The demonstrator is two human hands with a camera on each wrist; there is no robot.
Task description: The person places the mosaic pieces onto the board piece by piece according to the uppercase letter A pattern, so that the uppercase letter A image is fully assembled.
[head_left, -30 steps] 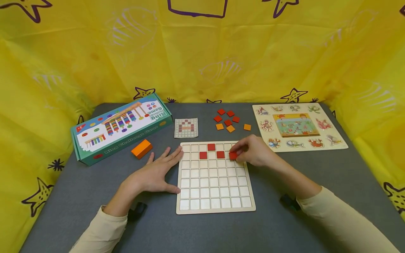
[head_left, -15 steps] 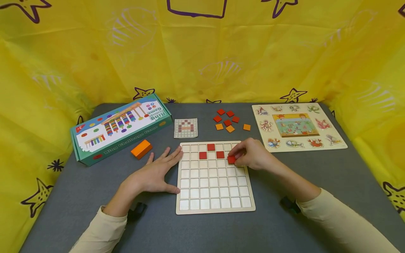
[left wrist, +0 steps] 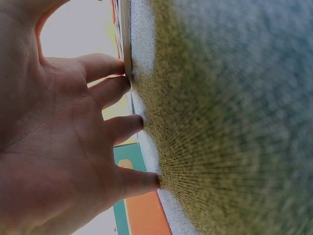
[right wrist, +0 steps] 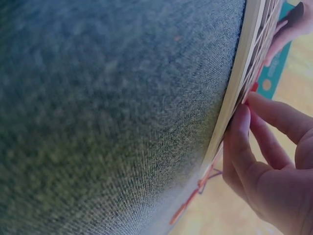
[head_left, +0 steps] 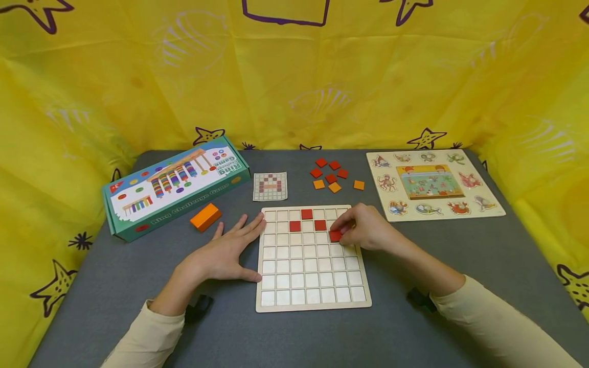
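Note:
A pale wooden grid board (head_left: 304, 266) lies on the dark table, with three red tiles in its cells near the top, one of them a red tile (head_left: 307, 214) in the top row. My right hand (head_left: 368, 227) pinches another red tile (head_left: 335, 236) over the third row, toward the board's right side. In the right wrist view the fingertips of the right hand (right wrist: 274, 161) meet at the board's edge (right wrist: 234, 88). Spread out flat, my left hand (head_left: 225, 253) touches the board's left edge with fingertips and thumb; the left wrist view shows the left hand (left wrist: 63, 127) with fingers extended.
Behind the board lie a small pattern card (head_left: 270, 186) and several loose red and orange tiles (head_left: 334, 187). A green game box (head_left: 177, 186) and an orange block (head_left: 205, 217) are at the left. At the right back is a sea-animal puzzle (head_left: 437, 204).
The right hand has moved slightly toward the near side of the board, carrying the red tile from the second row to the third. My left hand has stayed in place.

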